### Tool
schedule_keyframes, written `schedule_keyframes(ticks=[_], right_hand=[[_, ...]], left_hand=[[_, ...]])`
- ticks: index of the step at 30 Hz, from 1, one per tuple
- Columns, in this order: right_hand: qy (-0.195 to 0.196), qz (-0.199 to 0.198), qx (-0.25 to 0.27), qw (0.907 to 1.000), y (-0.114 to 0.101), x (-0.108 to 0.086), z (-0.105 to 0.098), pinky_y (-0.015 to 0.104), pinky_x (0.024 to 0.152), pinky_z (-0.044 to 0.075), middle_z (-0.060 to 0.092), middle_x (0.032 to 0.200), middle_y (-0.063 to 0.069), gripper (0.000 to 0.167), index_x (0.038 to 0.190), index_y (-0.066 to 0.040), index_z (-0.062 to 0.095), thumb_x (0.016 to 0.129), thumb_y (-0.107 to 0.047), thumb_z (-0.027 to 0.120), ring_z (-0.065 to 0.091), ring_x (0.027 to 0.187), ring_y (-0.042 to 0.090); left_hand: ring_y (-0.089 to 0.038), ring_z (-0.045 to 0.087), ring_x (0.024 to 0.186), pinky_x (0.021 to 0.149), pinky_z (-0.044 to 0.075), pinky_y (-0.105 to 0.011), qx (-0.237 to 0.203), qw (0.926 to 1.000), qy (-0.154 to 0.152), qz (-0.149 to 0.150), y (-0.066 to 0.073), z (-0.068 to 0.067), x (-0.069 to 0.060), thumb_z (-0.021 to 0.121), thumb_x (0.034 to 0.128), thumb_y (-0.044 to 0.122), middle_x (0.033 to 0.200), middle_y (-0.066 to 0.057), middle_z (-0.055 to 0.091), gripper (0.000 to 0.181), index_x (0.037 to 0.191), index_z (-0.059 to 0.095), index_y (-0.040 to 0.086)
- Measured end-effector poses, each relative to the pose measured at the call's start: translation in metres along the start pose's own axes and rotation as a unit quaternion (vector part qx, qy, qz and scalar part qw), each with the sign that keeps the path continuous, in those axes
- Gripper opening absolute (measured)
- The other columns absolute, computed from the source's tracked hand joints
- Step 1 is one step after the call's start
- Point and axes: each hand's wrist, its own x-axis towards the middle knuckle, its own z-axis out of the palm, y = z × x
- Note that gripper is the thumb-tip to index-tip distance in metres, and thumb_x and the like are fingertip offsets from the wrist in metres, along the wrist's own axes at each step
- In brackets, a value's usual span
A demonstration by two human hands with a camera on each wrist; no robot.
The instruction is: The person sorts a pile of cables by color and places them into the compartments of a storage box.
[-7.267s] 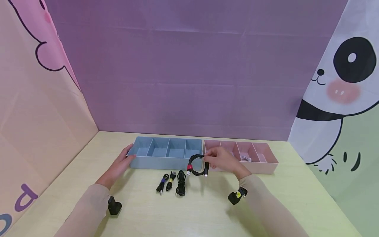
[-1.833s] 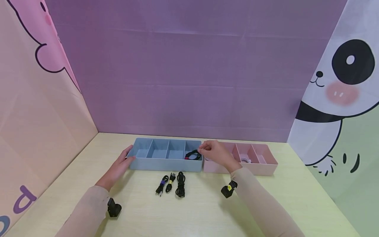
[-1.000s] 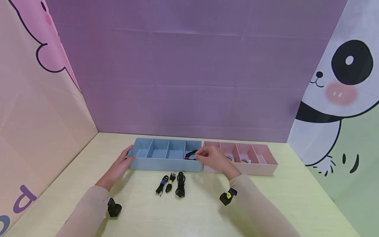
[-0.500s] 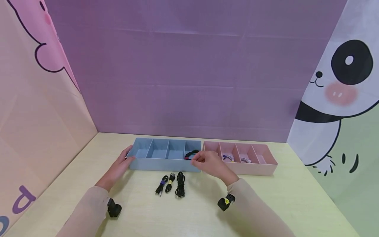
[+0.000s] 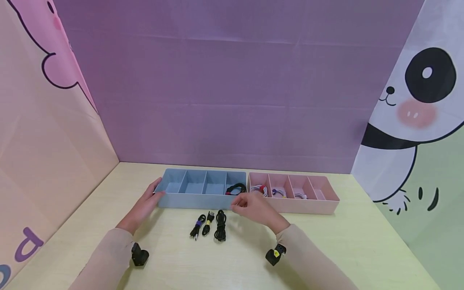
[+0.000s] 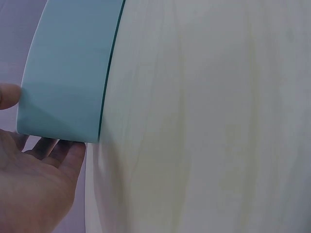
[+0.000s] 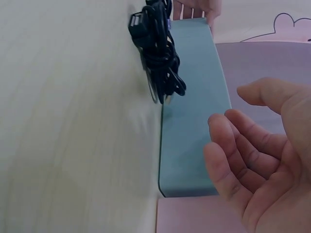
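On the peach wall (image 5: 65,169) stands a purple letter (image 5: 33,235) — seemingly a "d" — above a cut-off blue character (image 5: 7,270).

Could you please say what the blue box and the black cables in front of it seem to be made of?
The blue box appears plastic, smooth and satin, given its uniform color and rounded corners. The black cables look sheathed in slightly glossy rubber or soft plastic, judging by their tight bends and faint highlights.

The left tray (image 5: 202,201) has three cables (image 5: 208,223) before it, another tray (image 5: 297,207) rightward, a coil (image 5: 237,185) in its rightmost compartment (image 5: 236,177).
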Motion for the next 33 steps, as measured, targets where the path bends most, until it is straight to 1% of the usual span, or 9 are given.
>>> schedule_keyframes(ticks=[3, 10, 16, 21, 27, 33], right_hand=[[-0.006, -0.001, 0.004, 1.0000, 0.000, -0.001, 0.004, 0.028, 0.066, 0.052, 0.067, 0.081, -0.012, 0.009, 0.096, -0.018, 0.074, 0.095, -0.026, 0.069, 0.061, 0.074, 0.007], [-0.016, 0.007, 0.000, 0.9998, -0.001, -0.002, 0.011, 0.028, 0.067, 0.051, 0.066, 0.081, -0.011, 0.011, 0.096, -0.019, 0.074, 0.094, -0.029, 0.070, 0.060, 0.076, 0.007], [-0.020, -0.002, -0.007, 0.9998, 0.001, -0.002, 0.017, 0.026, 0.066, 0.051, 0.067, 0.081, -0.009, 0.016, 0.098, -0.014, 0.073, 0.093, -0.029, 0.072, 0.060, 0.073, 0.006], [-0.023, -0.004, -0.001, 0.9997, 0.001, -0.002, 0.021, 0.026, 0.063, 0.051, 0.067, 0.079, -0.008, 0.020, 0.099, -0.010, 0.072, 0.092, -0.029, 0.073, 0.060, 0.070, 0.006], [-0.039, 0.023, 0.010, 0.9989, -0.001, -0.003, 0.025, 0.028, 0.063, 0.051, 0.066, 0.080, -0.004, 0.025, 0.102, -0.008, 0.071, 0.093, -0.031, 0.073, 0.060, 0.071, 0.009], [-0.051, 0.055, 0.019, 0.9970, -0.005, -0.004, 0.029, 0.030, 0.064, 0.051, 0.066, 0.082, -0.003, 0.029, 0.104, -0.007, 0.069, 0.091, -0.033, 0.074, 0.061, 0.071, 0.011]], left_hand=[[-0.047, 0.003, 0.149, 0.115, 0.010, -0.066, -0.001, 1.0000, -0.001, 0.001, 0.001, 0.000, -0.001, 0.039, 0.1088, 0.034, 0.166, -0.019, -0.004, 0.070, 0.162, -0.001, 0.011], [-0.046, 0.000, 0.149, 0.115, 0.008, -0.068, 0.004, 1.0000, -0.001, -0.008, 0.002, 0.000, -0.002, 0.038, 0.1085, 0.038, 0.166, -0.019, -0.005, 0.071, 0.162, -0.002, 0.013], [-0.045, -0.003, 0.149, 0.115, 0.007, -0.068, 0.003, 1.0000, 0.000, -0.004, 0.003, 0.000, -0.002, 0.038, 0.1082, 0.041, 0.166, -0.019, -0.005, 0.072, 0.162, -0.002, 0.013], [-0.046, -0.003, 0.149, 0.115, 0.007, -0.068, 0.005, 1.0000, -0.002, -0.003, 0.000, 0.000, 0.000, 0.038, 0.1081, 0.041, 0.166, -0.019, -0.006, 0.073, 0.162, -0.002, 0.013], [-0.046, -0.004, 0.149, 0.114, 0.007, -0.068, 0.005, 1.0000, -0.003, -0.001, -0.001, 0.000, 0.000, 0.037, 0.1088, 0.036, 0.166, -0.020, -0.007, 0.071, 0.162, -0.003, 0.012], [-0.045, -0.003, 0.149, 0.114, 0.006, -0.068, 0.006, 1.0000, -0.001, -0.006, 0.000, 0.000, 0.000, 0.037, 0.1080, 0.042, 0.166, -0.019, -0.007, 0.073, 0.162, -0.003, 0.013]])
